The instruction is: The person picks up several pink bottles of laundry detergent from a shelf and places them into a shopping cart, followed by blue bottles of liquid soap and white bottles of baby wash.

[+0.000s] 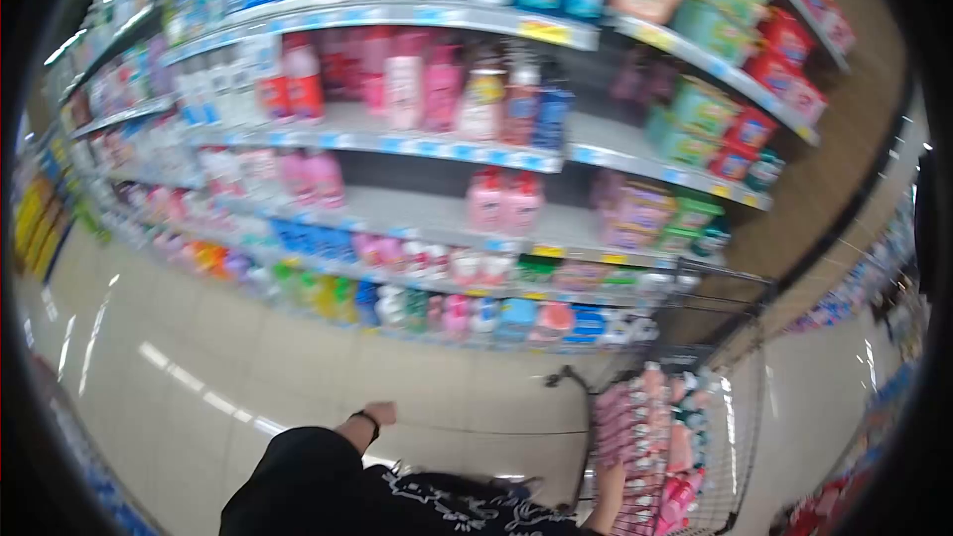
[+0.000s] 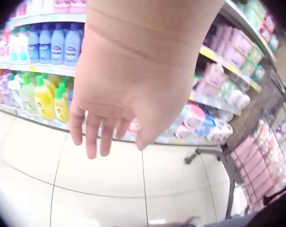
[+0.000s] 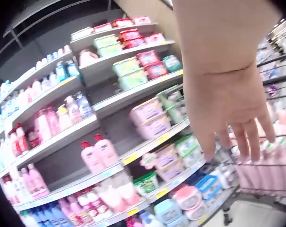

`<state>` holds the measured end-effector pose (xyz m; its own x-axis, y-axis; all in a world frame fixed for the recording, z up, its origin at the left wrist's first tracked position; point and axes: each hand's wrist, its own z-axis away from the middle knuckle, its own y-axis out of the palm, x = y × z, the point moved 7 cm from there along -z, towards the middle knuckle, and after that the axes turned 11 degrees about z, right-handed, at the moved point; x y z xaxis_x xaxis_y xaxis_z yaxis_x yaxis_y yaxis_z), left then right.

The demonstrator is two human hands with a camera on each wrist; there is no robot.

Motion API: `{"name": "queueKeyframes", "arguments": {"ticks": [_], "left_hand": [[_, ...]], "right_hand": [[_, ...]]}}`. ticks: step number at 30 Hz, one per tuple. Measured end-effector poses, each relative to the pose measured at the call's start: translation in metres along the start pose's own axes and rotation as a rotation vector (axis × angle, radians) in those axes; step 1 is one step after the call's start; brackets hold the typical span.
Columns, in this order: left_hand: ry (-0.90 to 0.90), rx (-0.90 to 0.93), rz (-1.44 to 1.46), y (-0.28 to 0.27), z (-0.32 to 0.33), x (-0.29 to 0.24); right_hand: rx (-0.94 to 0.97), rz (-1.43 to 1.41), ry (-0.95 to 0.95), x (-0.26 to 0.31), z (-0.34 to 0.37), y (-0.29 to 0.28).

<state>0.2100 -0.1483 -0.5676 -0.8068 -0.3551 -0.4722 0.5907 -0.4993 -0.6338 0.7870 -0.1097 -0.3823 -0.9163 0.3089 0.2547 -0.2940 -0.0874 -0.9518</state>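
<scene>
My left hand (image 1: 382, 413) hangs over the floor in front of the shelves. In the left wrist view that hand (image 2: 126, 90) has its fingers pointing down, loosely spread, with nothing in them. My right hand (image 1: 610, 484) is by the shopping cart (image 1: 737, 521), overlapping the pink bottles (image 1: 635, 417) in it. The right wrist view shows this hand (image 3: 230, 106) with loose fingers, holding nothing, and the cart's wire side and pink bottles (image 3: 263, 177) just behind the fingertips.
A curved shelf unit (image 1: 397, 144) of bottles and boxed goods runs across the front. Pink bottles with red caps (image 1: 504, 202) stand on a lower shelf. Pale floor tiles (image 1: 248, 357) lie between me and the shelves. A brown panel (image 1: 844, 159) borders the shelves on the right.
</scene>
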Motion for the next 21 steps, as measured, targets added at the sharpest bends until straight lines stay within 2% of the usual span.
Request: {"name": "queueKeyframes", "arguments": {"ticks": [1,2,3,5,7,9,10,11,12,13,15,16,19,21], "left_hand": [[0.054,-0.048,0.024,-0.031,0.016,0.009],[0.110,-0.046,0.040,-0.056,0.025,0.016],[0.233,-0.140,0.122,-0.088,0.036,0.013],[0.137,-0.298,0.312,-0.155,0.048,0.008],[0.228,-0.438,0.477,-0.222,0.048,-0.008],[0.304,-0.602,0.636,-0.278,0.020,-0.008],[0.356,-0.708,0.702,-0.316,0.025,-0.027],[0.400,-0.813,0.766,-0.358,0.033,-0.046],[0.627,-0.906,0.878,-0.396,0.032,-0.061],[0.645,-0.882,0.970,-0.433,0.033,-0.076],[0.830,-0.954,1.047,-0.502,0.047,-0.113],[0.813,-0.936,1.073,-0.528,0.040,-0.121],[0.793,-0.963,0.998,-0.605,0.015,-0.133],[0.773,-0.985,0.956,-0.616,0.001,-0.137]], "right_hand": [[0.245,-0.049,-0.048,0.059,-0.001,0.013],[0.378,0.004,-0.240,0.108,-0.007,0.029],[0.488,0.054,-0.426,0.149,-0.020,0.043],[0.445,0.136,-0.551,0.228,-0.054,0.059],[0.354,0.135,-0.622,0.337,-0.053,0.008],[0.122,-0.005,-0.811,0.425,-0.051,-0.030],[0.096,-0.124,-0.892,0.458,-0.051,-0.040],[0.078,-0.247,-0.970,0.487,-0.049,-0.049],[0.129,-0.293,-0.992,0.512,-0.046,-0.057],[0.184,-0.344,-1.011,0.534,-0.042,-0.063],[0.353,-0.639,-1.071,0.571,-0.043,-0.067],[0.438,-0.791,-1.098,0.589,-0.048,-0.070],[0.446,-1.059,-1.051,0.640,-0.075,-0.072],[0.409,-1.036,-1.119,0.680,-0.085,-0.087]]}}
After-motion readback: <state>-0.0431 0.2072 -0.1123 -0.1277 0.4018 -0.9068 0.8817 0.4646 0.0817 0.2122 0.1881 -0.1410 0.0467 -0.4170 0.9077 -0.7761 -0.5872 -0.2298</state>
